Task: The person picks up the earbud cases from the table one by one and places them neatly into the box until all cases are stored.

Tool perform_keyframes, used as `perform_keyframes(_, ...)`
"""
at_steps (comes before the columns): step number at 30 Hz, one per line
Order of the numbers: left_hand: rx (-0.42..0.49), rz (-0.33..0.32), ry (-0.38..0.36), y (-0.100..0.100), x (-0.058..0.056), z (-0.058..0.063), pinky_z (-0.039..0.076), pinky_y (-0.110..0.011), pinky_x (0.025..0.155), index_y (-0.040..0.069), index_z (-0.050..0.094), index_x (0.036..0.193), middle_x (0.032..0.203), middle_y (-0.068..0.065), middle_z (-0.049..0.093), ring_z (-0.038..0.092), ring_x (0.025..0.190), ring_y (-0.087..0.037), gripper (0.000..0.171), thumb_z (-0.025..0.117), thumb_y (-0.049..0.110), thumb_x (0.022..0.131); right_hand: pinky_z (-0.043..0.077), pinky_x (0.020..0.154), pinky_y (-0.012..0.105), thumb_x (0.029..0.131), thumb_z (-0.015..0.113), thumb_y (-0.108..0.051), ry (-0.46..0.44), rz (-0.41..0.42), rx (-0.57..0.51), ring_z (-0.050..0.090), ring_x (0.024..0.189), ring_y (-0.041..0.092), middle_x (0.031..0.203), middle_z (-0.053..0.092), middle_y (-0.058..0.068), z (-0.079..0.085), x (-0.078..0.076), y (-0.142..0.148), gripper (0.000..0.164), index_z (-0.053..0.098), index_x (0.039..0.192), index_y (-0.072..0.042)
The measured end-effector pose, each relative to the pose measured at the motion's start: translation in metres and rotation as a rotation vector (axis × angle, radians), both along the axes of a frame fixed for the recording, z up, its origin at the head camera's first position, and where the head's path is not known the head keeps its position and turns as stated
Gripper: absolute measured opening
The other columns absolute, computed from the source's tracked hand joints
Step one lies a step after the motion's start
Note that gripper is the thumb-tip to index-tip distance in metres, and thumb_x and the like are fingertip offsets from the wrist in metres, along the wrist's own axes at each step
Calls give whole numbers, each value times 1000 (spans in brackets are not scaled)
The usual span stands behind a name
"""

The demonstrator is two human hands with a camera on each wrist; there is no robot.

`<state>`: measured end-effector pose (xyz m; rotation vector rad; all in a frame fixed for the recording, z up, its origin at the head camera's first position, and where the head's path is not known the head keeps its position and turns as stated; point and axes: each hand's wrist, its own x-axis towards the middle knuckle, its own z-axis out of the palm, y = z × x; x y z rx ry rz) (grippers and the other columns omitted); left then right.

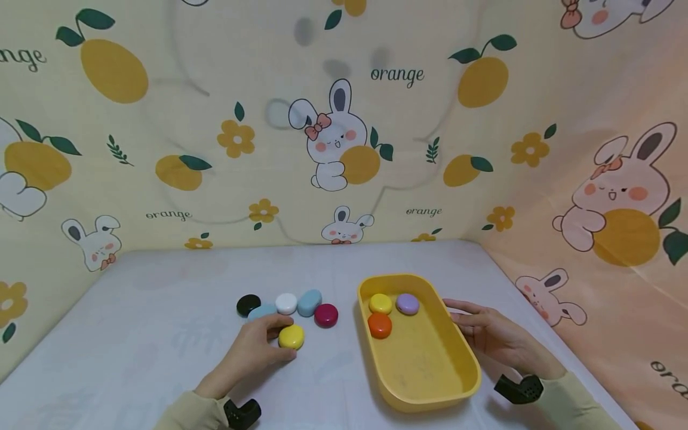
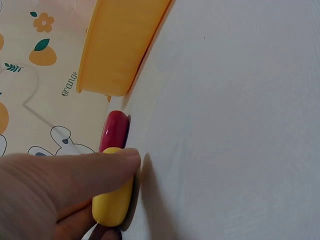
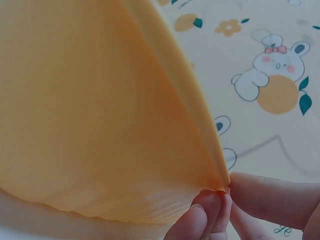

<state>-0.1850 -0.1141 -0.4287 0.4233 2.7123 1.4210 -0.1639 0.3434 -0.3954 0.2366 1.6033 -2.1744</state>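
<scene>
My left hand [image 1: 252, 352] pinches a glossy, rounded yellow piece [image 1: 292, 337] between thumb and fingers. In the left wrist view, the thumb lies across this yellow piece [image 2: 112, 207], low over the white surface, with a dark red piece [image 2: 115, 129] just beyond. At the right, fingertips of my right hand [image 1: 502, 340] touch the outer side of a yellow tray [image 1: 470, 382] near its rim. In the right wrist view those fingers [image 3: 272, 200] meet the tray wall [image 3: 100, 125]. Inside the tray lie yellow [image 1: 380, 303], purple [image 1: 407, 304] and orange [image 1: 380, 326] pieces.
Behind my left hand sit black [image 1: 248, 305], white [image 1: 286, 303], blue [image 1: 309, 303] and dark red [image 1: 326, 315] pieces, plus another blue one [image 1: 261, 312] partly hidden by the hand. A patterned cloth [image 1: 215, 119] stands behind the white tabletop [image 1: 161, 310].
</scene>
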Motion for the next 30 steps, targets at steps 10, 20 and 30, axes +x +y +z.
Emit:
perform_keyframes(10, -20, -35, 47, -1, -1, -3, 52, -38, 92, 2, 66, 116, 114, -6, 66, 63, 106, -25, 52, 89, 8, 69, 47, 99, 41, 99, 59, -8, -5, -9, 2, 65, 104, 25, 119, 67, 11, -1, 0, 0, 25, 69, 121, -15)
perform_keyframes(20, -40, -64, 62, 0, 1, -2, 52, -40, 91, 1, 66, 115, 112, -5, 66, 63, 105, -25, 51, 89, 11, 70, 46, 100, 41, 98, 59, -7, -17, -15, -15, 65, 105, 27, 119, 67, 12, 0, 1, 0, 22, 71, 115, -17)
perform_keyframes(30, 2, -65, 70, 2, 2, 2, 54, -37, 88, 0, 64, 117, 113, -6, 65, 64, 103, -25, 53, 88, 10, 71, 47, 99, 41, 99, 59, -8, -13, -16, -4, 65, 105, 26, 119, 67, 12, 0, 0, 0, 22, 70, 116, -16)
